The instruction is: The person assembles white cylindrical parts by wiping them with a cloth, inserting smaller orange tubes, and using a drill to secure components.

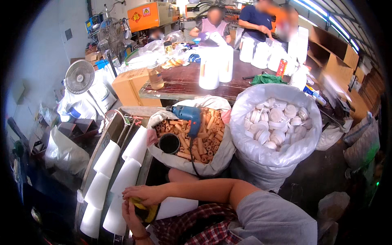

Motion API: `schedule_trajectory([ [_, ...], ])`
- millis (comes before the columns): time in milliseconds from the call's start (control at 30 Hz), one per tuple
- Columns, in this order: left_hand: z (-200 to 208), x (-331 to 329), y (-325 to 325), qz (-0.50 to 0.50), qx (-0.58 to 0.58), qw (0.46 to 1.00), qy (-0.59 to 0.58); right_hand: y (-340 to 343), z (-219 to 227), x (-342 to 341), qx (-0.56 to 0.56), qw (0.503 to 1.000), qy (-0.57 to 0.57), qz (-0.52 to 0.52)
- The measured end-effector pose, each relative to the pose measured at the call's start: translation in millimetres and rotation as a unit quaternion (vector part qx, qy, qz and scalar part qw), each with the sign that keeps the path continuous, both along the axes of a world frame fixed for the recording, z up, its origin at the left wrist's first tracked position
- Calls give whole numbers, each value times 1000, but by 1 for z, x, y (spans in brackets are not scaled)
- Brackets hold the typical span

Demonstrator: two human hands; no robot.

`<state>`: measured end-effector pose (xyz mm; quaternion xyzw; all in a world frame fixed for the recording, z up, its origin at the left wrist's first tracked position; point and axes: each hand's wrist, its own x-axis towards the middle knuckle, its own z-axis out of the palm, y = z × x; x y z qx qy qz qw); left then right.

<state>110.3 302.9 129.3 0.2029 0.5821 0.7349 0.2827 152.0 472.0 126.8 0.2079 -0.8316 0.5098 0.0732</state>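
At seven o'clock, the right hand [152, 195] is gripping a yellow-and-black object [144, 211] from above while the left hand [130, 216] is bracing its left side; white cones [97, 191] are lying at eight o'clock.

Right of the blue drill [185, 113], a fat white bag [265, 161] blocks the way; left, white cones [135, 145] do. Behind the drill, there is room between the jar [155, 76] and tall white tubs [209, 73].
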Motion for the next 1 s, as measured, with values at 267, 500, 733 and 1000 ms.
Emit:
schedule_trajectory([
  [267, 19, 28, -5, 61, -84, 995, 5, -12, 2, -2, 14, 998, -9, -54],
  [500, 14, 31, -7, 15, -73, 996, 51, 3, -3, 13, -46, 996, 74, -2],
  [733, 4, 36, -8, 97, -85, 992, -12, -9, -3, 10, -67, 996, 5, -62],
  [1000, -23, 12, -20, -18, -6, 996, 87, -11, 13, 29, -20, 999, 23, -27],
])
